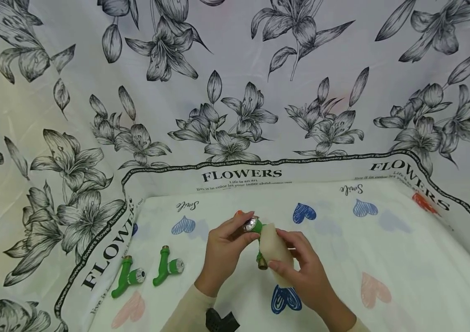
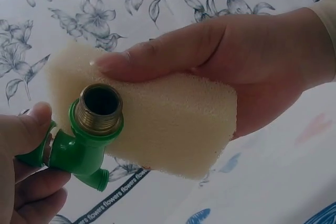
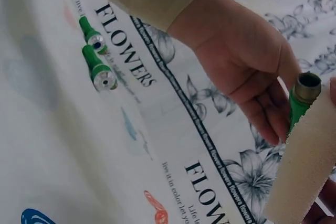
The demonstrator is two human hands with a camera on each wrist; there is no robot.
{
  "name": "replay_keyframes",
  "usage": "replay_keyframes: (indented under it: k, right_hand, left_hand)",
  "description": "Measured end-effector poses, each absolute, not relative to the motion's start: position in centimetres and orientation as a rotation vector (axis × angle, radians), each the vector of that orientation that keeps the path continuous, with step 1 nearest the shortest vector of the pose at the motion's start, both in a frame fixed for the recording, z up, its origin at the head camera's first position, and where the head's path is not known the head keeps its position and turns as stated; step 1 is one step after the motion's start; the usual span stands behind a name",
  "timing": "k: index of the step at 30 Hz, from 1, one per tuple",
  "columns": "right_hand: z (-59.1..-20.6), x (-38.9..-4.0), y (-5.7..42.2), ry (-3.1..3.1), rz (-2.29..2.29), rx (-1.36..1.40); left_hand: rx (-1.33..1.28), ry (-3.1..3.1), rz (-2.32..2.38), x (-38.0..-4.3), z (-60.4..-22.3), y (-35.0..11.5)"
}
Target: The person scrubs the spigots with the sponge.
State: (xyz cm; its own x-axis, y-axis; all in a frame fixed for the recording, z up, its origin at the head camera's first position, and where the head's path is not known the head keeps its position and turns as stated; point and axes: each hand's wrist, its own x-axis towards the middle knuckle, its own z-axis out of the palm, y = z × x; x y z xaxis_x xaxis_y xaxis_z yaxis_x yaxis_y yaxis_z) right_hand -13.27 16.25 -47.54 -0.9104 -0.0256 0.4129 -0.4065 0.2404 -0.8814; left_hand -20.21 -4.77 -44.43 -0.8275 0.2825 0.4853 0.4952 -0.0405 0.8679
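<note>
While faucet [image 2: 79, 153] is pinched near knob [image 1: 251, 225] by left hand [image 1: 223, 251], body and threaded mouth [image 2: 98, 116] are left exposed, apparently for sponge [image 1: 274, 249], clamped in right hand [image 1: 307, 274] and held against body. Two other faucets [image 1: 164, 267] are laid at left on tablecloth [image 1: 330, 286], probably for easy reach. "FLOWERS", "Life is an art" printed on curtain [image 1: 235, 50]; "Smile" on tablecloth. No brand can be read.
</note>
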Motion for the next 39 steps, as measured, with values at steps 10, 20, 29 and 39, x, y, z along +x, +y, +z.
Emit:
replay_keyframes:
  k: [10, 20, 29, 39]
  right_hand:
    - [-48.6, -14.4, 17.5, -2.257, 1.627, 0.282]
    - [-49.1, -14.6, 17.5, -2.264, 1.674, 0.255]
    - [-49.0, -13.7, 15.8, -2.286, 1.788, 0.256]
    - [-49.4, -12.6, 14.8, -2.269, 1.751, 0.529]
  left_hand:
    - [-0.919, -2.057, -2.072, -19.3, -44.7, -4.9]
    - [-0.911, -2.054, -2.084, -19.4, -45.2, -5.0]
    - [-0.74, -2.091, -2.07, -20.2, -46.3, -5.1]
    - [-0.637, -2.071, -2.08, -20.9, -47.5, -5.4]
